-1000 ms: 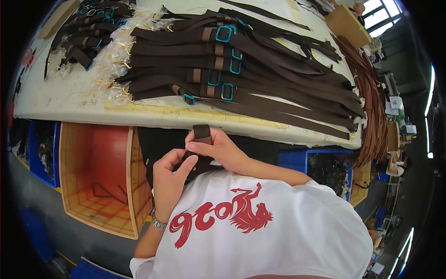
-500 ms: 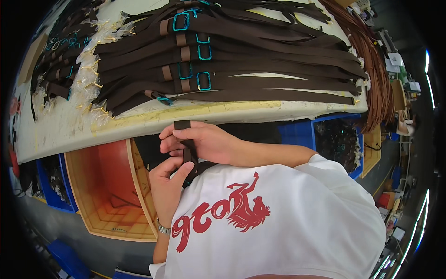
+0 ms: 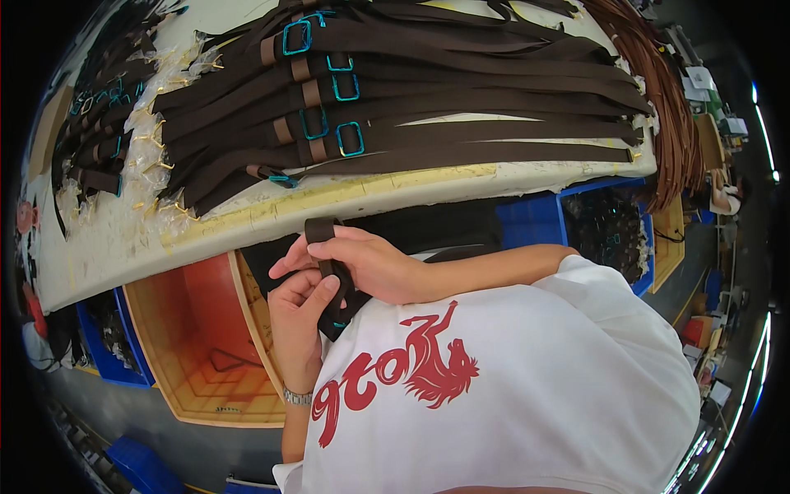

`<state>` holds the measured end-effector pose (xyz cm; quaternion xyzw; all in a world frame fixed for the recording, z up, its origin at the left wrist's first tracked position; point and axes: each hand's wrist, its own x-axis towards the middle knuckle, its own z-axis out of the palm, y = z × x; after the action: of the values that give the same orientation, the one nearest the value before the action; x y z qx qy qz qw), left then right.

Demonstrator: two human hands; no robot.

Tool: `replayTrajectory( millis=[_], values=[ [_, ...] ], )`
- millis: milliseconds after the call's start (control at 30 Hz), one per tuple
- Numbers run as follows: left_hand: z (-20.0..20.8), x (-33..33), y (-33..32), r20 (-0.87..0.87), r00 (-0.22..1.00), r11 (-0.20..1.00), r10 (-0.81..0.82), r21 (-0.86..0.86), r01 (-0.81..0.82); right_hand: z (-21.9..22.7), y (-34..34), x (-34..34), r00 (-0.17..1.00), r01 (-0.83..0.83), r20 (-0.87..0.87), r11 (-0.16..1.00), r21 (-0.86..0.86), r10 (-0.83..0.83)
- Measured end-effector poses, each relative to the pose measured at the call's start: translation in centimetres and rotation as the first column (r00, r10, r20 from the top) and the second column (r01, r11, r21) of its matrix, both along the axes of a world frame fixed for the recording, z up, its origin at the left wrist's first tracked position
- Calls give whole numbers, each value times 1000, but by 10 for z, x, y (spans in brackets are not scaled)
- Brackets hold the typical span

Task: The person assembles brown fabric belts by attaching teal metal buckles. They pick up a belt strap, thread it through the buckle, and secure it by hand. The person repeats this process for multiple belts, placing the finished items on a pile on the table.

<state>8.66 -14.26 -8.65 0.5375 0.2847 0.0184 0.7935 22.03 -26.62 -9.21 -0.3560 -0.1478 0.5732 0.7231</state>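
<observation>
In front of my shirt I hold a dark brown strap [image 3: 320, 231] in both hands. My right hand [image 3: 380, 262] pinches it between thumb and fingers, and a short loop of it stands up above the thumb. Just below, my left hand [image 3: 298, 317], with a metal watch on its wrist, grips a lower part of the strap between thumb and curled fingers. A small teal edge, like part of a buckle, shows under the strap beside the left hand. The rest of the strap is hidden by my hands and shirt.
Several brown straps with teal buckles lie on the pale table [image 3: 107, 263], their left ends wrapped in clear plastic. An orange-lined bin [image 3: 197, 321] stands below the table's edge. A blue crate [image 3: 568, 226] is at the right, near hanging reddish-brown strips [image 3: 650, 107].
The strap loop above my right thumb stands taller and wider. My right fingers have spread a little, and the teal edge has come into sight. The view has shifted slightly.
</observation>
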Motion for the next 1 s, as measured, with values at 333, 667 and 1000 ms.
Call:
replayTrajectory(
  millis=[333, 667, 1000],
  values=[
    [-11, 13, -4, 157, 986, 616, 49, 773, -154, -18, -2, -3, 1000, -1, -30, 1000, 26, 1],
    [14, 1, -2, -10, 981, 203, -192, 978, 50, -23, -7, -10, 998, -66, -5, 993, -102, 66],
    [-18, 12, -8, -24, 997, 175, -73, 984, 37, -26, 0, -15, 945, 11, 312, 946, -324, 95]
  ],
)
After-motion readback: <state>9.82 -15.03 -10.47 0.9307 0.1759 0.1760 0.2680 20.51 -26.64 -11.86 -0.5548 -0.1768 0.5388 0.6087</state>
